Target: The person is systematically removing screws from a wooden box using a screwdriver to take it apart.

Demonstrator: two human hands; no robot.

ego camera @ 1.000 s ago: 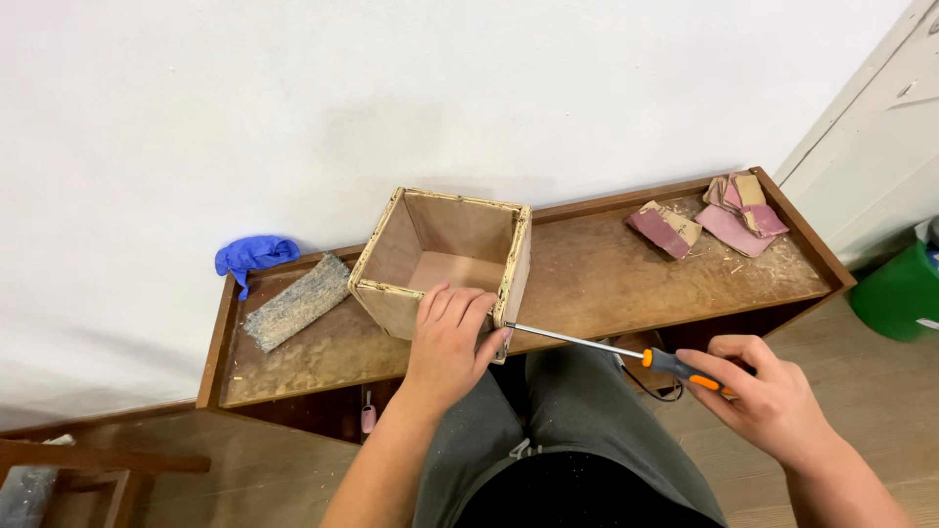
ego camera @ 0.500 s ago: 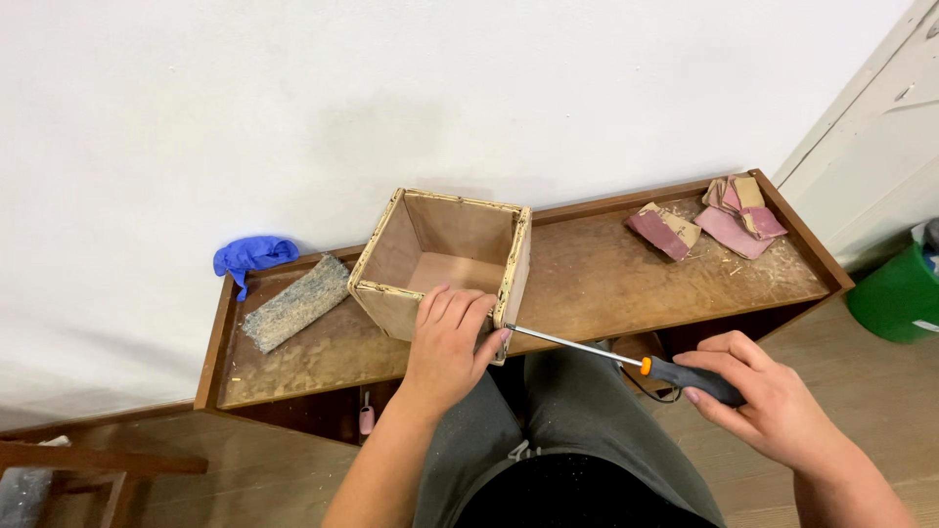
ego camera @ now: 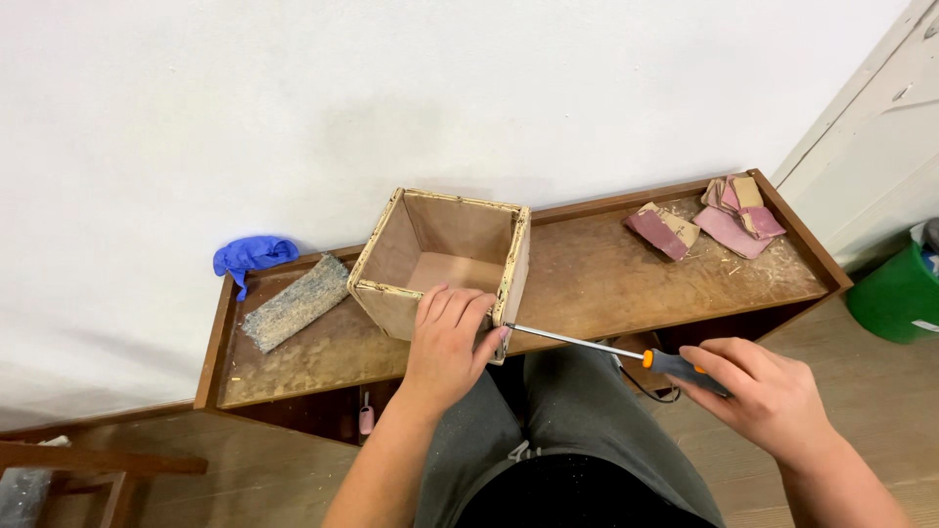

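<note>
Workbench notes: open-topped square wooden box [ego camera: 445, 256] sits on long brown wooden shelf [ego camera: 587, 279]. Your left hand [ego camera: 447, 342] lies flat, fingers spread, pressed on box's near wall. Your right hand [ego camera: 768, 396] grips orange-and-black-handled screwdriver [ego camera: 611, 350], fist closed, tip touching box's near right corner. Grey sanding block [ego camera: 295, 302] lies left of box.

Long brown wooden shelf top [ego camera: 606, 279] strewn with sawdust across mid frame, crumpled blue glove [ego camera: 252, 256] at its left end, grey rectangular abrasive block [ego camera: 295, 302] beside it, pink and tan sandpaper scraps [ego camera: 719, 220] upper right, green plastic bin [ego camera: 895, 293] at right edge, white wall [ego camera: 391, 98] above
</note>
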